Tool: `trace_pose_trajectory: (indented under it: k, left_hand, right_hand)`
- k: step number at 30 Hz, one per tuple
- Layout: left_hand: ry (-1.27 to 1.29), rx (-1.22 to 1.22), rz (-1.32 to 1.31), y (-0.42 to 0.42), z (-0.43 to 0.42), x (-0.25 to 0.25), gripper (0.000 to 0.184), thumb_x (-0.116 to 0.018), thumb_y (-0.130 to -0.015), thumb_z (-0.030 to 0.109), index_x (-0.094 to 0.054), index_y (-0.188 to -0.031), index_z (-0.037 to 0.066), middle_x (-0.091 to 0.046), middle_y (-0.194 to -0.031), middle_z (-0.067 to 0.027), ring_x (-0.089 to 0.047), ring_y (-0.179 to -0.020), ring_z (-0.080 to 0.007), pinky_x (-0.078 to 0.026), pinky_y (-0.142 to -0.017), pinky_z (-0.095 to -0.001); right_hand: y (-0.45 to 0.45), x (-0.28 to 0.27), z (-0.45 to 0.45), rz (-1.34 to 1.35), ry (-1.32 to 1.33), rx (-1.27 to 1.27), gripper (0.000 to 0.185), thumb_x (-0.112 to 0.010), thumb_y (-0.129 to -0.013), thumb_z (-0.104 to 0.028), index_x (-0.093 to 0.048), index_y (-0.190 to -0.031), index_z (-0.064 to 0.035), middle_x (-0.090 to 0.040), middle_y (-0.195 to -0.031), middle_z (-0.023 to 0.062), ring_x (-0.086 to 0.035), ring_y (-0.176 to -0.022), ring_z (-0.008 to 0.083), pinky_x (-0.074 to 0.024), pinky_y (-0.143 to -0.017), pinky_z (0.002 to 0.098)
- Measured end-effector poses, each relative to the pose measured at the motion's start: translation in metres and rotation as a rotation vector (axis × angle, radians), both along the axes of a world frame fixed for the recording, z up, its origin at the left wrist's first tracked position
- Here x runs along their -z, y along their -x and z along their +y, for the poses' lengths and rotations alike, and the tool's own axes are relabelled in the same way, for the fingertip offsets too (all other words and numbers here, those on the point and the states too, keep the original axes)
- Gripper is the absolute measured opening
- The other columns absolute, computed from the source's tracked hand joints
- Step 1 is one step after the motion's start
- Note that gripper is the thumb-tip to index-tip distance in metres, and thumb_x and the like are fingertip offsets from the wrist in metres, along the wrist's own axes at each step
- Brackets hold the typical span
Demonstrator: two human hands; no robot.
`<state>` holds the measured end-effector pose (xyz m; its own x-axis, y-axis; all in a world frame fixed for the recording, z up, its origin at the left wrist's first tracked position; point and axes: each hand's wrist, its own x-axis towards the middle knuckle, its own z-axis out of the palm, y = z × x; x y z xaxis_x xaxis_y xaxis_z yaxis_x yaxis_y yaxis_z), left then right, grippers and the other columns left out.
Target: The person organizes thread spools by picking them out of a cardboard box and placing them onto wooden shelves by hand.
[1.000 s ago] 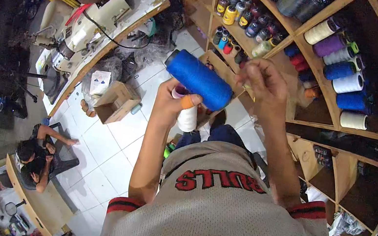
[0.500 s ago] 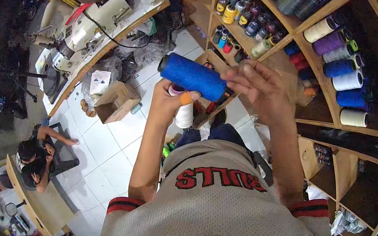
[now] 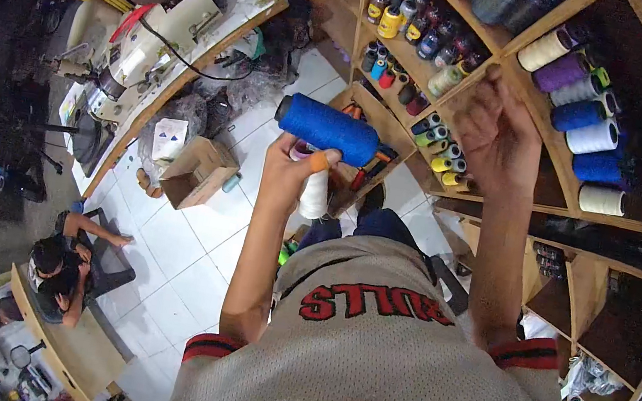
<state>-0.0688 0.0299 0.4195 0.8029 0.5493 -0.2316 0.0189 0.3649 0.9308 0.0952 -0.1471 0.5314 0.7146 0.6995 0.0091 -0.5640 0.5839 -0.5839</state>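
My left hand [image 3: 285, 174] is wrapped round a big blue thread spool [image 3: 328, 130], which lies on its side with its dark core end to the left. A white thread spool [image 3: 314, 194] hangs below it in the same hand, partly hidden by the fingers. Something orange [image 3: 318, 162] shows at my left thumb. My right hand [image 3: 491, 131] is raised in front of the wooden shelves, apart from the blue spool. Its fingers are curled together; whether a thread end is between them is too small to see.
Wooden shelves [image 3: 496, 52] at the right hold many thread spools, among them a purple spool [image 3: 560, 73]. An open drawer-like box [image 3: 389, 115] sits below them. To the left are a sewing machine [image 3: 138, 58], a cardboard box [image 3: 197, 174] on the floor and a seated person [image 3: 66, 269].
My right hand has moved from the blue spool's end up and to the right, towards the shelves. My left hand still holds the spools, shifted very slightly.
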Motion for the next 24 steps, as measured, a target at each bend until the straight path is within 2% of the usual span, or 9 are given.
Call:
trace_pose_trajectory:
  k: [3, 4, 7, 10, 14, 15, 17, 19, 24]
  left_hand:
    - [-0.049, 0.030, -0.031, 0.001, 0.000, 0.000, 0.027, -0.073, -0.064, 0.006, -0.060, -0.087, 0.001, -0.063, -0.076, -0.0084, -0.060, -0.067, -0.0168, -0.048, -0.066, -0.0289]
    - [-0.088, 0.126, 0.055, 0.004, 0.003, -0.006, 0.039, -0.078, -0.061, 0.010, -0.061, -0.096, 0.002, -0.062, -0.088, -0.0050, -0.057, -0.079, -0.0133, -0.044, -0.076, -0.0268]
    - [-0.112, 0.198, 0.057, 0.000, -0.003, -0.016, 0.039, -0.078, -0.061, 0.011, -0.062, -0.095, 0.002, -0.063, -0.090, -0.0055, -0.057, -0.083, -0.0137, -0.044, -0.076, -0.0268]
    - [-0.182, 0.320, 0.013, -0.001, -0.002, -0.015, 0.046, -0.079, -0.058, 0.008, -0.059, -0.100, 0.002, -0.062, -0.092, -0.0060, -0.058, -0.086, -0.0148, -0.046, -0.077, -0.0286]
    - [0.188, 0.130, -0.355, 0.004, -0.017, -0.006, 0.065, -0.077, -0.053, 0.000, -0.048, -0.111, 0.005, -0.060, -0.100, -0.0059, -0.060, -0.089, -0.0193, -0.048, -0.082, -0.0351]
    - [0.247, 0.085, -0.396, 0.002, -0.019, -0.007, 0.063, -0.077, -0.055, 0.001, -0.048, -0.111, 0.005, -0.060, -0.099, -0.0067, -0.060, -0.088, -0.0198, -0.049, -0.081, -0.0348]
    - [0.363, -0.015, -0.479, -0.002, -0.020, -0.008, 0.060, -0.075, -0.058, 0.003, -0.047, -0.111, 0.005, -0.060, -0.099, -0.0083, -0.061, -0.085, -0.0209, -0.050, -0.078, -0.0343]
    - [0.418, -0.058, -0.516, -0.004, -0.016, -0.009, 0.054, -0.074, -0.061, 0.005, -0.048, -0.109, 0.005, -0.060, -0.096, -0.0098, -0.062, -0.081, -0.0217, -0.051, -0.074, -0.0335]
    - [0.418, -0.042, -0.386, -0.013, -0.014, -0.019, 0.033, -0.070, -0.067, 0.008, -0.054, -0.095, -0.001, -0.061, -0.079, -0.0117, -0.062, -0.068, -0.0216, -0.052, -0.061, -0.0309]
  right_hand:
    - [-0.006, -0.011, 0.008, -0.294, 0.245, 0.068, 0.025, -0.049, -0.089, -0.014, -0.053, -0.109, 0.0002, -0.045, -0.067, -0.0012, -0.039, -0.058, 0.0062, -0.0317, -0.051, 0.0196]
    - [-0.010, -0.016, 0.014, -0.383, 0.201, 0.016, 0.026, -0.048, -0.091, -0.014, -0.054, -0.110, 0.0021, -0.051, -0.071, 0.0014, -0.038, -0.056, 0.0055, -0.0302, -0.049, 0.0190]
    - [0.001, -0.048, 0.039, -0.520, 0.405, 0.057, 0.027, -0.048, -0.091, -0.016, -0.054, -0.110, 0.0026, -0.056, -0.077, 0.0050, -0.039, -0.056, 0.0064, -0.0322, -0.050, 0.0191]
    - [-0.017, -0.041, 0.062, -0.643, 0.263, -0.098, 0.027, -0.047, -0.092, -0.016, -0.055, -0.108, 0.0035, -0.058, -0.083, 0.0065, -0.042, -0.060, 0.0073, -0.0359, -0.053, 0.0188]
    - [-0.039, 0.042, 0.084, -0.229, 0.119, -0.211, 0.025, -0.049, -0.091, -0.016, -0.054, -0.109, 0.0016, -0.058, -0.088, 0.0048, -0.048, -0.067, 0.0081, -0.0406, -0.058, 0.0188]
    - [-0.039, 0.064, 0.083, -0.063, 0.021, -0.267, 0.025, -0.049, -0.091, -0.015, -0.053, -0.111, -0.0004, -0.059, -0.092, 0.0042, -0.053, -0.073, 0.0076, -0.0433, -0.061, 0.0192]
    - [-0.012, 0.075, 0.068, 0.052, 0.269, -0.130, 0.025, -0.048, -0.091, -0.015, -0.052, -0.112, -0.0009, -0.058, -0.095, 0.0038, -0.057, -0.083, 0.0099, -0.0461, -0.070, 0.0202]
    - [0.016, 0.096, 0.058, 0.129, 0.257, -0.088, 0.025, -0.046, -0.092, -0.013, -0.050, -0.114, 0.0000, -0.057, -0.099, 0.0053, -0.056, -0.087, 0.0118, -0.0459, -0.074, 0.0223]
    - [0.053, 0.088, 0.038, -0.356, 0.408, -0.007, 0.029, -0.045, -0.093, -0.014, -0.048, -0.118, 0.0025, -0.057, -0.092, 0.0058, -0.055, -0.085, 0.0118, -0.0461, -0.073, 0.0241]
